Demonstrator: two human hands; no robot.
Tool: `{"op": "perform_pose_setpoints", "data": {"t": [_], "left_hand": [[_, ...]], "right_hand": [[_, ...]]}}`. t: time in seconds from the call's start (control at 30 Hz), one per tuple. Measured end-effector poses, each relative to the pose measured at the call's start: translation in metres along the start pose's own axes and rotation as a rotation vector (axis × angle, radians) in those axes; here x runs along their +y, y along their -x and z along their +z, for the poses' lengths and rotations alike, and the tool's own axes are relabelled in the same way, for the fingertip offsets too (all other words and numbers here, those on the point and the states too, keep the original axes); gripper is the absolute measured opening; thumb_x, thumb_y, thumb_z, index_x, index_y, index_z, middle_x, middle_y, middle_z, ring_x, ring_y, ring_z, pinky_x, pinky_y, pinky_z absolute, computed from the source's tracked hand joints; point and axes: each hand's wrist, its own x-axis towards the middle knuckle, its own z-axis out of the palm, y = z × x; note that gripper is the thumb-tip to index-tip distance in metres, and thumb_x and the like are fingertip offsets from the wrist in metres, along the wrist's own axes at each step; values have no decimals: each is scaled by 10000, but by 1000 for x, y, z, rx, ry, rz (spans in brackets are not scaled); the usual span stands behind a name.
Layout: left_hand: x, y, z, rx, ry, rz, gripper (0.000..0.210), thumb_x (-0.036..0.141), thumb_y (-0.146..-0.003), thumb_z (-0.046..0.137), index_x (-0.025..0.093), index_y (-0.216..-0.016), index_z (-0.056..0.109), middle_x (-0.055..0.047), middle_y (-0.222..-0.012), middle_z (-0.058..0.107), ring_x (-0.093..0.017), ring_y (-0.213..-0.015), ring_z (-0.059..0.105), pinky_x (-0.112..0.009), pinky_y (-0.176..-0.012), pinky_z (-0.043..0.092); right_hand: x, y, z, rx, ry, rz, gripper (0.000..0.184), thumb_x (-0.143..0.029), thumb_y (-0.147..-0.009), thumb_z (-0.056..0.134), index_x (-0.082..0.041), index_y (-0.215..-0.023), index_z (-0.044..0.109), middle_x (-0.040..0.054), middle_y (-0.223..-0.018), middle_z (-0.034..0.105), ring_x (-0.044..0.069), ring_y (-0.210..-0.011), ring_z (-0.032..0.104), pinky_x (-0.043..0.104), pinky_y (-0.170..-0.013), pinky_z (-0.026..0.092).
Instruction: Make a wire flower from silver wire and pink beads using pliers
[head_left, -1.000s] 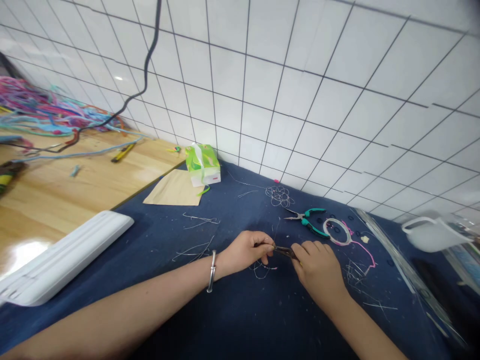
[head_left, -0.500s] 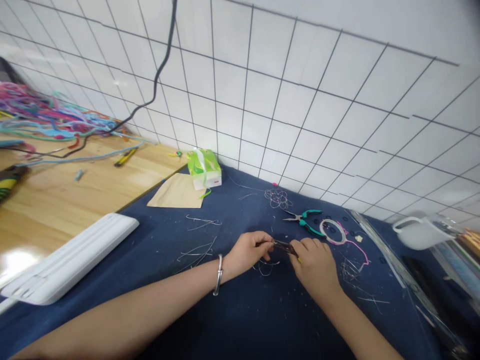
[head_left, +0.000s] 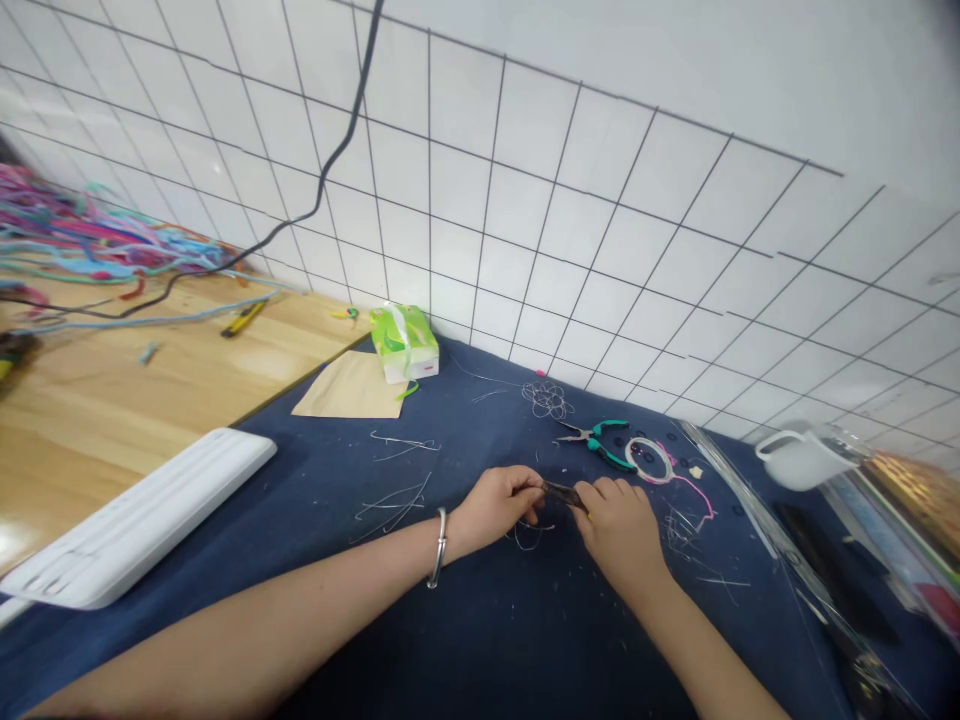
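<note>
Dark-jawed pliers lie in the grip of my right hand, whose fingers wrap round the handles. Their jaws point left and meet the fingertips of my left hand, which pinch a thin wire. A curved loop of that wire hangs below the left fingers; its pinched end is hidden. Beyond my hands lies a coiled wire flower shape. Teal-handled pliers rest open beside a white ring-shaped spool with a pink strand.
Loose wire pieces lie left of my hands, and a wire tangle lies right. A white power strip, a beige sheet and a green tissue pack stand left. A white mug is at right.
The camera view has turned slightly to the right, so things at the right sit further left in the picture. Both hands keep nearly the same pose on the wire and pliers.
</note>
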Motion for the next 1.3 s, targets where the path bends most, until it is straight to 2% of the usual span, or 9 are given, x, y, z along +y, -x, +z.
{"op": "perform_pose_setpoints", "data": {"t": [0.27,0.73,1.07,1.3], "left_hand": [[-2,-1,-1,-26,-19,-25,139,215,-805,432,151,-774,552,-1,-714,608,-100,-562,595,-195,-532,443],[-5,0,0,-31,-249,76,197,185,-833,390,164,-759,571,16,-634,608,-93,-535,564,-190,-537,411],[-7,-2,-1,-47,-238,49,200,209,-833,384,164,-749,560,24,-589,584,-94,-509,548,-191,-517,401],[-3,-4,-7,-90,-67,3,168,242,-827,420,160,-796,564,5,-713,606,-96,-569,571,-199,-553,428]], "right_hand": [[-1,2,-2,14,32,-20,158,-276,-798,536,-206,-929,588,56,-743,528,198,-756,429,320,-676,239],[-2,4,-1,-66,47,2,126,-266,-783,556,-219,-898,575,48,-730,546,192,-719,448,324,-637,225],[-8,5,-4,-93,70,44,78,-263,-808,520,-216,-833,577,43,-713,551,190,-688,461,323,-619,210],[10,2,4,-109,-10,36,121,-319,-834,495,-232,-839,579,29,-737,552,185,-732,465,301,-653,228]]}}
